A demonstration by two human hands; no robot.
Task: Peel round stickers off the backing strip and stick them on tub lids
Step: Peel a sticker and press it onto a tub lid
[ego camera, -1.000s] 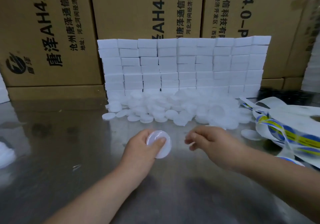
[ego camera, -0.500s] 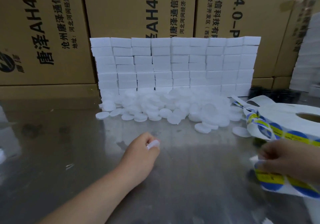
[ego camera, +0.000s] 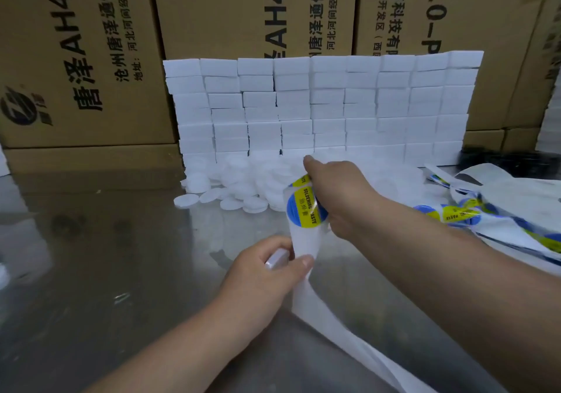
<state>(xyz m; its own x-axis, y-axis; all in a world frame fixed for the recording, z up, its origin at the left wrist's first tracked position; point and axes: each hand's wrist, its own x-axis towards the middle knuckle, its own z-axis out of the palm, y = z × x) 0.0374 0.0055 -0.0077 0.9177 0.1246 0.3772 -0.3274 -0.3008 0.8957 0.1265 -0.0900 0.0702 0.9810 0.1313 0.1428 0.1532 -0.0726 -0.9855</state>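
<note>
Left hand [ego camera: 267,277] is curled, thumb and fingers pinching the bare backing strip [ego camera: 331,322] against a white tub lid [ego camera: 274,259] held edge-on. Right hand [ego camera: 340,198], just above and beyond the left, is clenched on the same strip beside a blue-and-yellow round sticker [ego camera: 303,210]; its fingertips are hidden behind the strip. The strip trails below the left hand. A loose lid pile [ego camera: 243,189] lies beyond both hands on the counter [ego camera: 121,271].
</note>
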